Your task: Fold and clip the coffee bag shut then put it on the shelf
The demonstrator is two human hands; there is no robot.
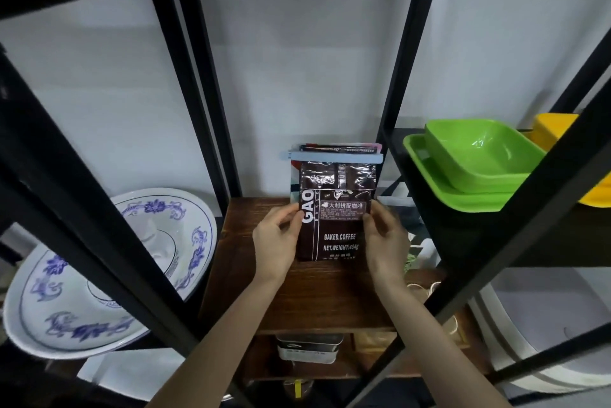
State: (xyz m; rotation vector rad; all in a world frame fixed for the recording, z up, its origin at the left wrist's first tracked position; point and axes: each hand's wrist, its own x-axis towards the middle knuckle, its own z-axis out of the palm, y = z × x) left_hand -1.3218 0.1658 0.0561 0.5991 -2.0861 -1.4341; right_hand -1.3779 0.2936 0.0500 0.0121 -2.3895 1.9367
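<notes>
Both hands, left (276,235) and right (385,234), grasp a clipped coffee bag (334,219) upright on a wooden shelf (307,295). A blue clip (334,156) spans its folded top. Green dishes (476,163) sit at right.

The coffee bag (334,209) was dark brown with white lettering, and the clip (334,156) across its top was pale blue. It stood on a dark-stained wooden shelf (297,302) in a black frame (195,54). Off to the side sat white bowls (99,275) with blue floral patterns (classic look), plus bright green dishes (476,159) and something yellow (555,125).
</notes>
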